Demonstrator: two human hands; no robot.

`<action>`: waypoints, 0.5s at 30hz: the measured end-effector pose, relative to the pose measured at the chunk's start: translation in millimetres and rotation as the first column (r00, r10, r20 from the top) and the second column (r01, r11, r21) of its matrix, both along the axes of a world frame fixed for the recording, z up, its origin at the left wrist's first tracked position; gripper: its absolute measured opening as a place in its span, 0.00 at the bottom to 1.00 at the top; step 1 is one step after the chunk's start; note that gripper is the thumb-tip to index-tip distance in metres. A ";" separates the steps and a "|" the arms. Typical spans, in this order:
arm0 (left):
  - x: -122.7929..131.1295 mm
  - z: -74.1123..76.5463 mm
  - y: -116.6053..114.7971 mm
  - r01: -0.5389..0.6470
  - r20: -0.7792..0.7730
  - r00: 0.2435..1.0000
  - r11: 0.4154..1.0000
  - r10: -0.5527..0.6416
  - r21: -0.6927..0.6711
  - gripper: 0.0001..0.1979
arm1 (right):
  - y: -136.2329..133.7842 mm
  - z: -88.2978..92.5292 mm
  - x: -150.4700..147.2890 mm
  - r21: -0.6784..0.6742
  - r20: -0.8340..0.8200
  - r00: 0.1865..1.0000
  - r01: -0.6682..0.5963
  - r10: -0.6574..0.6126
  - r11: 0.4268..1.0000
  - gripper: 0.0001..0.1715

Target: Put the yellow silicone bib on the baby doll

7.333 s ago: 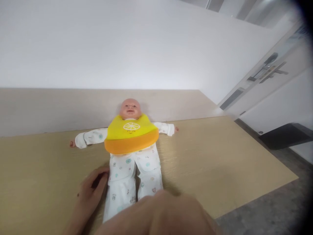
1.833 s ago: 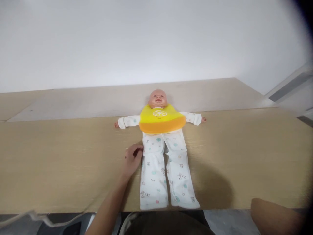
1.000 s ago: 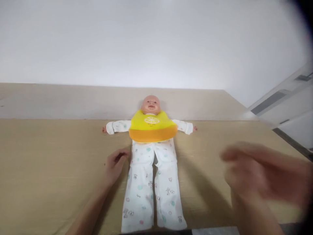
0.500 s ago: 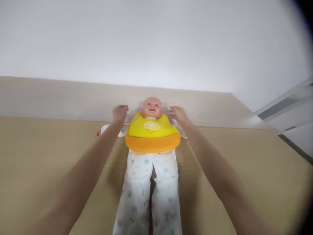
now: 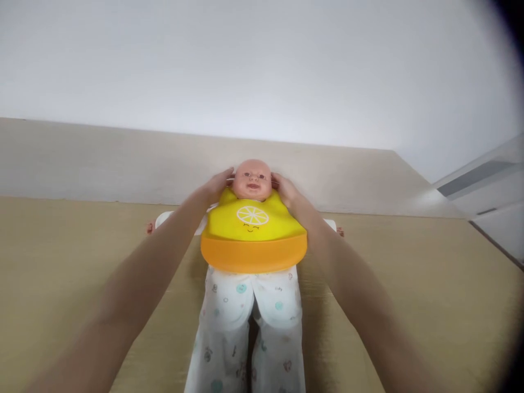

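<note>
1. Doll, one: bald, pink-skinned baby doll point(image 5: 252, 178), lying face up at the middle of the tabletop, head to the far side, legs to the near side, arms out to left and right.
2. Suit, one: white fabric suit with small teal, pink and dark prints point(image 5: 223, 305), worn by the doll; the leg ends run out of my view at the near edge.
3. Bib, one: smooth yellow bib with a broad orange pocket point(image 5: 252, 224), lying flat over the doll's chest, pocket to the near side; white citrus slice and smiling face printed on it.
4. My left hand point(image 5: 218, 185): at the left side of the doll's head, above the bib's far left corner. Fingers slightly parted; I cannot tell whether they pinch anything.
5. My right hand point(image 5: 285, 191): at the right side of the head, beside the bib's far right corner. Fingers bent inward, tips partly hidden; their grip I cannot tell.
6. Tabletop, one: light-brown, wood-look tabletop point(image 5: 409, 273), with a pale grey-beige strip point(image 5: 123, 166) along its far side.
7. Wall, one: plain white wall point(image 5: 245, 71), beyond the strip.
</note>
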State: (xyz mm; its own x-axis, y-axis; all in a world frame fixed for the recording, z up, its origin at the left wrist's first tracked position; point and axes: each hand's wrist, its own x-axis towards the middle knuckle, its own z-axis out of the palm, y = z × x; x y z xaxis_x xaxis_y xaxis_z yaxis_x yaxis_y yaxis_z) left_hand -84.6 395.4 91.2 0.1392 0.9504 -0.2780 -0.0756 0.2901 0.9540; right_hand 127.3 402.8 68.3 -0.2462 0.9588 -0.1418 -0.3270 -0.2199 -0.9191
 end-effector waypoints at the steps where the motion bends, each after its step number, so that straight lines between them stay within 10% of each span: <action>1: 0.1 3.1 -2.0 0.024 0.016 1.000 1.000 -0.024 0.003 0.20 | 1.0 0.3 1.1 -0.001 -0.022 1.000 -0.002 0.002 1.000 0.11; 15: 20.0 39.5 -61.0 0.009 0.290 0.957 0.997 -0.029 0.070 0.20 | -45.9 36.3 12.0 0.133 -0.139 0.984 0.127 -0.108 0.983 0.15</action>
